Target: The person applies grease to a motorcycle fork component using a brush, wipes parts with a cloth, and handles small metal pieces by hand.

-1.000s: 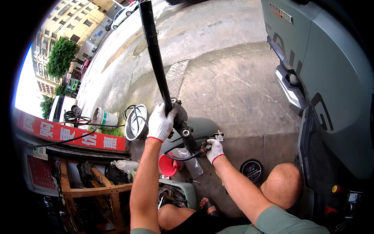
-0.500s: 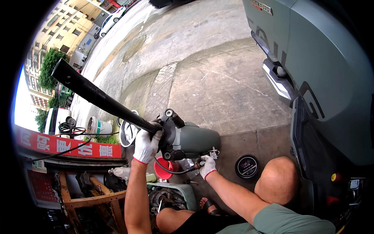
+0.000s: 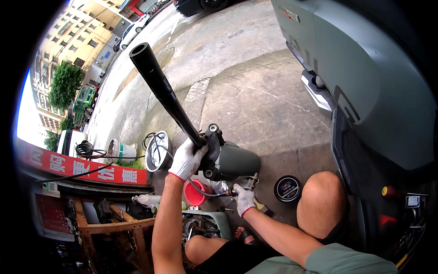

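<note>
In a white glove, my left hand [image 3: 186,160] is closed round the lower end of a long black steering tube [image 3: 162,89]. The tube slants up to the left, its hollow end uppermost. At its base is a black fork clamp [image 3: 212,157] with round ends, and a grey fender [image 3: 237,160] lies beyond it. My gloved right hand [image 3: 244,199] is closed on a silver spray gun [image 3: 251,181], partly hidden by the fingers. A dark air hose [image 3: 199,190] runs from its fitting toward the left, passing below my left hand.
A red bucket [image 3: 195,194], a metal basin [image 3: 157,153] and a white bucket [image 3: 122,149] stand left. A green tub [image 3: 221,223] of parts is by my leg. A brush [image 3: 261,206] and round black tin [image 3: 287,188] lie right, near a grey vehicle [image 3: 365,68]. An orange-brown frame [image 3: 114,230] stands lower left.
The black tube has swung more upright, its top end moving right. My left hand has shifted right and slightly up with it. My right hand and the spray gun have moved slightly down.
</note>
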Demonstrator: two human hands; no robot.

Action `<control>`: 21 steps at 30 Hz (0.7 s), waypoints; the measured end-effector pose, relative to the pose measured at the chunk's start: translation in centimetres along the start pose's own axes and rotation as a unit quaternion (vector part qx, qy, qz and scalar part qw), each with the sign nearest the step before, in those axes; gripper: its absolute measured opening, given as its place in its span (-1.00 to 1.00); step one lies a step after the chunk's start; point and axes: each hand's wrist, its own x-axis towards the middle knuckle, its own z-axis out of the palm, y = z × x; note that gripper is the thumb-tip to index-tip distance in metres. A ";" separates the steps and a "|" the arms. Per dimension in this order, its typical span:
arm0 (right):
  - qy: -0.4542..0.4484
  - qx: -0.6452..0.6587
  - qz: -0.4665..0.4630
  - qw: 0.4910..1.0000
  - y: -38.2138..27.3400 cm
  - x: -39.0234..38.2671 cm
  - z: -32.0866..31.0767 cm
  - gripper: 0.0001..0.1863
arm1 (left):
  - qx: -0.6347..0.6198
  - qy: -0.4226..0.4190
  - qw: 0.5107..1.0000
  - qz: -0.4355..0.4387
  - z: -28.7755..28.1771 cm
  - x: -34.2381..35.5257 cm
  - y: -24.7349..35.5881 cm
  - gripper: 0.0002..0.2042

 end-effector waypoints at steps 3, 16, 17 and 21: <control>-0.091 -0.035 -0.043 0.994 -3.3 -3.5 1.5 -0.85 | -0.026 -0.005 1.000 -0.005 -0.2 -0.5 -0.7 -0.65; -0.178 -0.540 -0.361 0.739 -9.1 -11.4 7.8 -0.40 | 0.100 0.104 0.987 0.067 0.6 -1.8 -1.2 -0.71; -0.176 -0.552 -0.372 0.725 -9.1 -11.7 8.3 -0.36 | 0.099 0.108 0.987 0.062 0.7 -1.7 -1.7 -0.69; -0.186 -0.588 -0.314 0.722 -9.3 -11.9 9.8 -0.26 | 0.108 0.114 0.986 0.061 0.8 -1.4 -2.2 -0.66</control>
